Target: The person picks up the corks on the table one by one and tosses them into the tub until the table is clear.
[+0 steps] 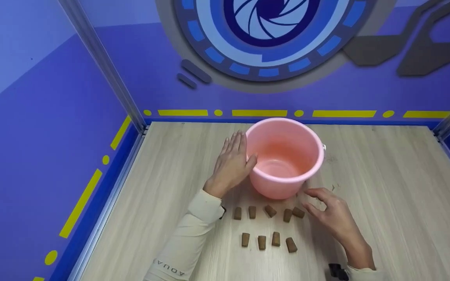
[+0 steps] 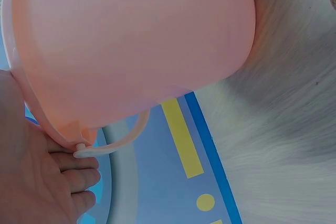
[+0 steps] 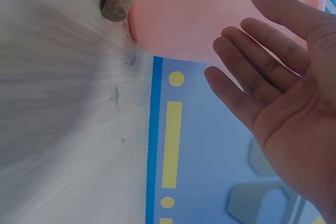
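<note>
A pink bucket (image 1: 277,189) stands upright on the table, its inside bare. My left hand (image 1: 231,166) holds it by the left rim, thumb lapping over the edge and fingers lying along the outside. In the left wrist view, those fingertips reach the white handle (image 2: 118,145) where it joins the rim. To the right of the bucket's base is my right hand (image 1: 336,214), fingers loosely bent and holding nothing. Close to its thumb lies a brown tapered cork (image 1: 298,212). Several more corks (image 1: 262,242) form two rough rows in front of the bucket.
The wooden table (image 1: 397,195) meets a blue printed wall (image 1: 139,74) behind the bucket. Another panel (image 1: 41,156) borders the left side, with metal posts in the corners. Small dark crumbs (image 1: 333,187) lie right of the bucket.
</note>
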`<control>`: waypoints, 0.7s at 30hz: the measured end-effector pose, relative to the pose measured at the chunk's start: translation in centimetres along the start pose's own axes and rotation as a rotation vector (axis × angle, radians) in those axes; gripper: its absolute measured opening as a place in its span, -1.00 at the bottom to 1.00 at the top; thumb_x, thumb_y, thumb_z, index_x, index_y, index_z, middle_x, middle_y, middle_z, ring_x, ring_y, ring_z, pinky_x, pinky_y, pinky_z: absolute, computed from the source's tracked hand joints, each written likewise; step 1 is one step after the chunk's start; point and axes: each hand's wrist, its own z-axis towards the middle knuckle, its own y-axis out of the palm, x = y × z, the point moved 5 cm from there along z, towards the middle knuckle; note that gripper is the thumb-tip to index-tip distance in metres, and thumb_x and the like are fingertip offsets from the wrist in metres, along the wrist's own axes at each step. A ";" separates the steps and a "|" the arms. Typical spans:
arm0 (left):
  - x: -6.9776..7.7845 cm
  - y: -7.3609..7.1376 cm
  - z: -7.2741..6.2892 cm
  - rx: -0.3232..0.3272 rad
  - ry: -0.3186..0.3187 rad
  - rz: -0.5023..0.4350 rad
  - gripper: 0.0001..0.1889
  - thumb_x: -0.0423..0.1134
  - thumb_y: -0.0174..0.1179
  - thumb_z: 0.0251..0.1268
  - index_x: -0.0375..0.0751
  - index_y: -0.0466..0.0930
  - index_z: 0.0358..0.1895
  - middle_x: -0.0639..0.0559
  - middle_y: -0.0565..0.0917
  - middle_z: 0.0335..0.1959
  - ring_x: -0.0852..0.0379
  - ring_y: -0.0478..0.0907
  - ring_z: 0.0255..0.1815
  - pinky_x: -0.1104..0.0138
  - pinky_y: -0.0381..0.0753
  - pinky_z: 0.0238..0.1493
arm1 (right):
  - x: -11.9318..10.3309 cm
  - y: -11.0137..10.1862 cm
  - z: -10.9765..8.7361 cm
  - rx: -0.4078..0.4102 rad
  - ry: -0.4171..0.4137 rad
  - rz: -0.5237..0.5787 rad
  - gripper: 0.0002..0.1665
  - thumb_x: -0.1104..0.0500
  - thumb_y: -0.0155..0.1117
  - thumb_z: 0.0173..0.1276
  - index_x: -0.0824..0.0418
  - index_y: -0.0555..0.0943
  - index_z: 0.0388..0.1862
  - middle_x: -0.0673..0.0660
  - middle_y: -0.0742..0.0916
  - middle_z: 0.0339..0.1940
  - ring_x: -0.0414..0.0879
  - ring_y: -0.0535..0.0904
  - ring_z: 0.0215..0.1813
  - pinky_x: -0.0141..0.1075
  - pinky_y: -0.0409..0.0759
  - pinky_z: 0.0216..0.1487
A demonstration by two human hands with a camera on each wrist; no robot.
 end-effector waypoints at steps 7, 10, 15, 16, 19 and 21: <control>0.0 0.0 0.0 0.001 -0.001 0.001 -0.22 0.05 -0.05 0.69 -0.52 0.08 0.63 -0.38 0.13 0.67 -0.23 0.02 0.71 0.01 -0.11 0.69 | 0.5 0.6 -0.2 -0.050 0.052 0.020 -0.59 0.48 0.63 0.14 0.32 0.77 -0.01 0.13 0.82 -0.04 0.12 0.76 0.03 0.08 0.72 0.07; 0.0 0.0 0.0 -0.003 -0.003 0.001 -0.22 0.06 -0.07 0.69 -0.52 0.07 0.64 -0.39 0.13 0.67 -0.23 0.03 0.71 0.01 -0.12 0.69 | 0.8 1.0 -0.2 -0.078 0.081 0.031 -0.60 0.48 0.61 0.17 0.33 0.77 0.01 0.15 0.81 -0.03 0.14 0.75 0.05 0.09 0.71 0.09; -0.1 0.1 0.0 -0.011 -0.004 0.005 -0.20 0.09 -0.09 0.70 -0.52 0.04 0.65 -0.39 0.12 0.67 -0.24 0.02 0.71 0.02 -0.14 0.69 | 1.1 1.4 -0.4 -0.102 0.098 0.037 -0.61 0.48 0.59 0.19 0.32 0.77 0.01 0.17 0.81 -0.02 0.16 0.75 0.05 0.10 0.71 0.10; -0.1 0.1 0.0 -0.014 -0.004 0.004 -0.20 0.09 -0.10 0.70 -0.51 0.03 0.65 -0.39 0.11 0.67 -0.23 0.01 0.71 0.02 -0.14 0.69 | 1.1 1.4 -0.4 -0.099 0.090 0.031 -0.61 0.48 0.59 0.19 0.32 0.77 0.01 0.17 0.81 -0.02 0.16 0.75 0.04 0.10 0.71 0.10; -0.1 0.1 0.0 -0.013 -0.001 -0.002 -0.20 0.08 -0.10 0.70 -0.52 0.03 0.65 -0.40 0.12 0.67 -0.23 0.00 0.71 0.02 -0.14 0.69 | 1.1 1.5 -0.6 -0.085 0.065 0.025 -0.61 0.50 0.60 0.16 0.34 0.77 -0.02 0.16 0.81 -0.06 0.16 0.76 0.01 0.09 0.72 0.07; -0.1 0.1 0.0 -0.012 0.000 -0.007 -0.21 0.08 -0.10 0.70 -0.52 0.03 0.65 -0.41 0.12 0.67 -0.24 0.01 0.71 0.01 -0.14 0.69 | 1.1 1.6 -0.7 -0.080 0.054 0.019 -0.62 0.48 0.61 0.15 0.34 0.77 -0.03 0.15 0.81 -0.07 0.15 0.76 0.00 0.09 0.73 0.05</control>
